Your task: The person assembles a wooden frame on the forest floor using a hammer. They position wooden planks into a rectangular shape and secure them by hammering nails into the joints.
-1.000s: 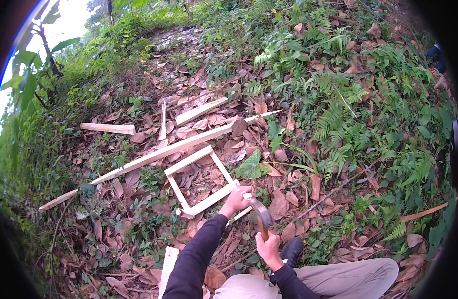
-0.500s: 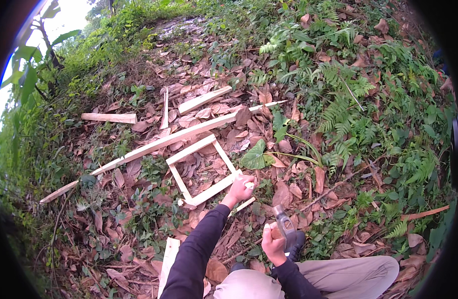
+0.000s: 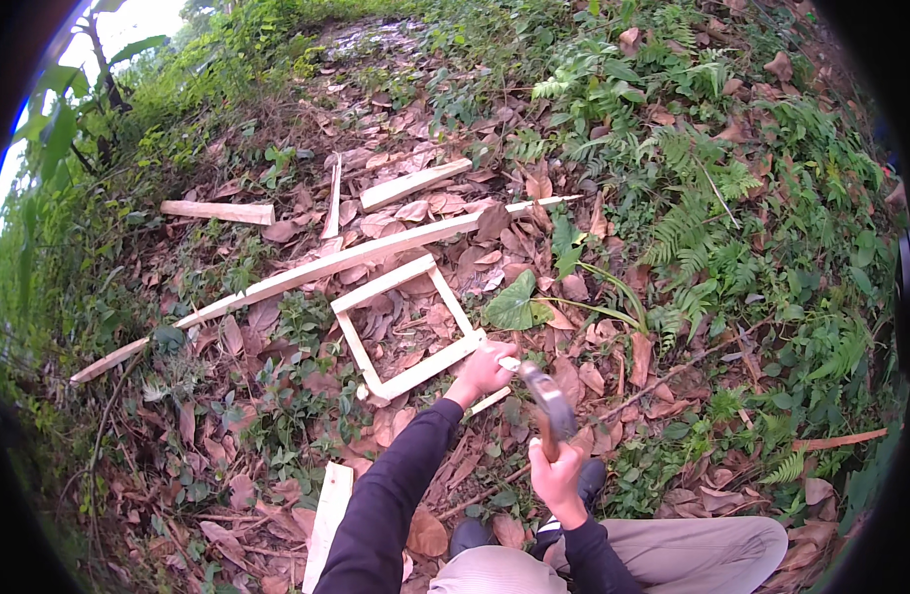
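Note:
A four-sided frame of pale wooden strips [image 3: 431, 367] lies on the leaf litter ahead of me. My left hand [image 3: 486, 370] is closed round its near right corner, and the fingers hide the joint there. A small pale wooden end [image 3: 509, 364] sticks out past this hand on the right; whether it belongs to the frame I cannot tell. My right hand [image 3: 558, 477] grips the wooden handle of a hammer [image 3: 548, 400]. The metal head is raised close to that pale end, slightly blurred; contact between them cannot be made out.
A long pale pole [image 3: 326, 264] lies slantwise behind the frame. Beyond it are several loose wood pieces, among them a short board [image 3: 415, 184] and a left-hand one [image 3: 217, 212]. Another board [image 3: 328, 525] lies beside my left forearm. Ferns [image 3: 688, 238] grow at right.
My right hand has brought the hammer forward, up and slightly left, toward the left hand and the frame's corner. The left hand keeps its hold on the frame.

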Demonstrator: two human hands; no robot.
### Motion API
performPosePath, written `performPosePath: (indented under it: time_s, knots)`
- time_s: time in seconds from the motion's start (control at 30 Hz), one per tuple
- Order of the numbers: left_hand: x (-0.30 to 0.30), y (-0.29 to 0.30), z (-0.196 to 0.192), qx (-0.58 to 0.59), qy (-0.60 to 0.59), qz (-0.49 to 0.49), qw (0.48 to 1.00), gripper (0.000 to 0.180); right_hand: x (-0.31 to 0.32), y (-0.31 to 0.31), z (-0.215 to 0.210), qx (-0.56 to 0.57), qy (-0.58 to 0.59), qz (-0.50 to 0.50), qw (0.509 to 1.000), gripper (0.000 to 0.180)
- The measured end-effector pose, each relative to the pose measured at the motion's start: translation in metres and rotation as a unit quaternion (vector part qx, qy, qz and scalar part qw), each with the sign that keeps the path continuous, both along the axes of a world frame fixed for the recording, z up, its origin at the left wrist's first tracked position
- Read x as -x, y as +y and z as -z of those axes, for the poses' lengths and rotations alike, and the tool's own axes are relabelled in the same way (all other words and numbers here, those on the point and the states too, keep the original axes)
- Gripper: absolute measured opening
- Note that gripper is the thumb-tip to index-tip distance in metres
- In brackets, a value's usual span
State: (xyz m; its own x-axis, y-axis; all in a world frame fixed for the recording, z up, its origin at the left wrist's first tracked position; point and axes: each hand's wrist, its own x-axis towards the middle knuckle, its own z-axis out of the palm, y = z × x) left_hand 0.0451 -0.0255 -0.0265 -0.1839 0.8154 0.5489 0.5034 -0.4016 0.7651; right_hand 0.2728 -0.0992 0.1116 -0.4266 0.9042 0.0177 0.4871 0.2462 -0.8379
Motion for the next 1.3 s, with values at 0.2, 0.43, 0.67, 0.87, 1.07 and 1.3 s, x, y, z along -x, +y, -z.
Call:
performPosePath:
  time_s: [0.2, 0.43, 0.67, 0.87, 1.07, 1.3]
  knots:
    - [-0.004, 0.006, 0.001, 0.025, 0.036, -0.014, 0.999, 0.014, 0.002, -0.003, 0.031, -0.063, 0.092, 0.045, 0.993, 0.018]
    - [-0.003, 0.008, 0.0, 0.004, -0.014, -0.008, 1.0, 0.027, -0.009, -0.013, 0.032, 0.033, 0.14, 0.067, 0.987, 0.011]
    - [-0.004, 0.003, 0.011, -0.005, -0.002, 0.0, 1.0, 0.02, 0.001, -0.008, 0.01, -0.06, 0.08, 0.059, 0.993, 0.019]
    - [-0.005, 0.002, 0.014, 0.021, 0.017, -0.012, 1.0, 0.021, 0.0, -0.013, 0.054, 0.052, -0.039, 0.057, 0.996, 0.024]
    - [-0.017, -0.003, 0.016, 0.021, 0.109, 0.058, 0.992, 0.021, -0.013, -0.014, 0.025, 0.147, 0.235, 0.119, 0.953, 0.027]
    - [-0.031, -0.012, 0.003, 0.022, 0.184, 0.109, 0.977, 0.025, -0.024, 0.004, 0.021, 0.216, 0.258, 0.194, 0.921, 0.023]
